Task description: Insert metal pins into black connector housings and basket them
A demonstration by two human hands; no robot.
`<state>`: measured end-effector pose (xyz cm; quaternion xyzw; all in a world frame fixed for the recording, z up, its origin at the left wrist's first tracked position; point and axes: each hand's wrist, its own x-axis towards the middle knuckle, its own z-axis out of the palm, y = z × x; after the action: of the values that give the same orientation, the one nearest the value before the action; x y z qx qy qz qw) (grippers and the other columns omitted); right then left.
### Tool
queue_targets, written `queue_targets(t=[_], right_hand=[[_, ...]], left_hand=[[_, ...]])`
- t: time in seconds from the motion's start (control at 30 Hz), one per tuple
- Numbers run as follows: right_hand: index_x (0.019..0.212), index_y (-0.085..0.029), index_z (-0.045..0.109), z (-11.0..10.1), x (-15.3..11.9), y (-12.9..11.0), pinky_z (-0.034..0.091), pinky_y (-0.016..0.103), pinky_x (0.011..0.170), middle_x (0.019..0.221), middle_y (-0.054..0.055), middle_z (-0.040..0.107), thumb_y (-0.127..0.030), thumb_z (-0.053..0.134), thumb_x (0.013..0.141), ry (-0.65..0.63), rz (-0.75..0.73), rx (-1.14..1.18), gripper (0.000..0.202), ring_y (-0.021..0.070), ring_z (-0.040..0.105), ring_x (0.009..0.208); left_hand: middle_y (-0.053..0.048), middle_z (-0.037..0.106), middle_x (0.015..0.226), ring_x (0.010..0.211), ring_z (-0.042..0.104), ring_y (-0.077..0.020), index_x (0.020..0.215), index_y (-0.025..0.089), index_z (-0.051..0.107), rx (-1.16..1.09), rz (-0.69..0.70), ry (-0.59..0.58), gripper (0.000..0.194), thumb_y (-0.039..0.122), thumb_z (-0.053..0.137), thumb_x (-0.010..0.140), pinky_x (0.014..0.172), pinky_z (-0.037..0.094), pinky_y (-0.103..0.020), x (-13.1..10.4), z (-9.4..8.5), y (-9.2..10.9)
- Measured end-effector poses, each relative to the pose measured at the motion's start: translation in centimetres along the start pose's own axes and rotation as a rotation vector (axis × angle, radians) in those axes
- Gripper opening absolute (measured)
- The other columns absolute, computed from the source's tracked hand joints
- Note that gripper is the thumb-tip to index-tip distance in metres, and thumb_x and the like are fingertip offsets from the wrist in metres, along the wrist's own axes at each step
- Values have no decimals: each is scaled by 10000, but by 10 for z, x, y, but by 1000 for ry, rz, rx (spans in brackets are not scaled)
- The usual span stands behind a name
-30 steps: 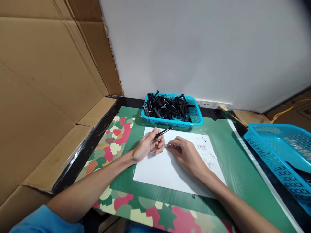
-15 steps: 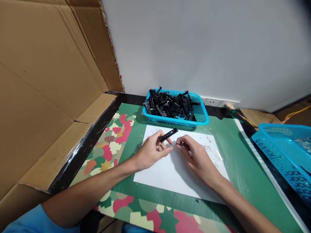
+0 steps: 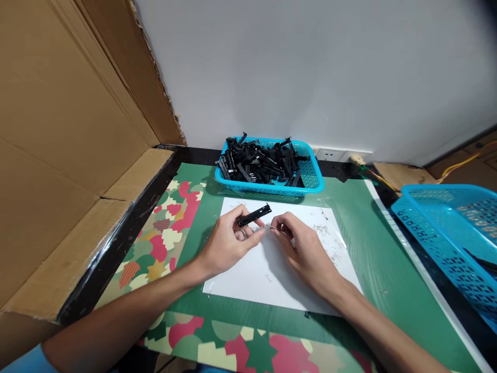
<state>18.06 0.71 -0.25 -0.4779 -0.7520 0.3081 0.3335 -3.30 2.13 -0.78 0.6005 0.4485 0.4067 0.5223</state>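
Note:
A narrow black plastic part (image 3: 254, 215) is gripped in my left hand (image 3: 229, 241), its far end pointing up and right. My left thumb and a fingertip come close to the tip of a thin metal piece (image 3: 275, 228). That slim piece is pinched in my right hand (image 3: 305, 246); most of it is hidden by the fingers, so I cannot tell its kind. Both hands are above a white sheet (image 3: 240, 282). Small bent wires (image 3: 321, 230) lie in loose clusters on the sheet, and a single bent wire (image 3: 268, 278) rests nearer me.
Behind the sheet, a blue basket (image 3: 267, 190) holds a heap of black plastic parts (image 3: 267, 160). Another blue basket (image 3: 427, 223) stands at the right. Cardboard (image 3: 70, 103) walls the left side. A socket strip (image 3: 330, 154) with a plugged cable runs along the wall.
The view has shifted slightly, moving everything leftward in the picture. Both hands keep nearly the same grip and closeness. A single bent wire now shows on the sheet in front of them.

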Motion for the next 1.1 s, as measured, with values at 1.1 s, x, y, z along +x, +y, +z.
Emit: queue_targets(t=[1.1], right_hand=[[959,-211,757,-2,-5,-10,484,320,684,906,44,754,-420,714,999,169,215,293,216,194,634,777]], left_hand=[[56,573,652,465,447,-70,919,191,563,-121,-20,-165,341,502,624,1044,465,342,-224,3,-3,6]])
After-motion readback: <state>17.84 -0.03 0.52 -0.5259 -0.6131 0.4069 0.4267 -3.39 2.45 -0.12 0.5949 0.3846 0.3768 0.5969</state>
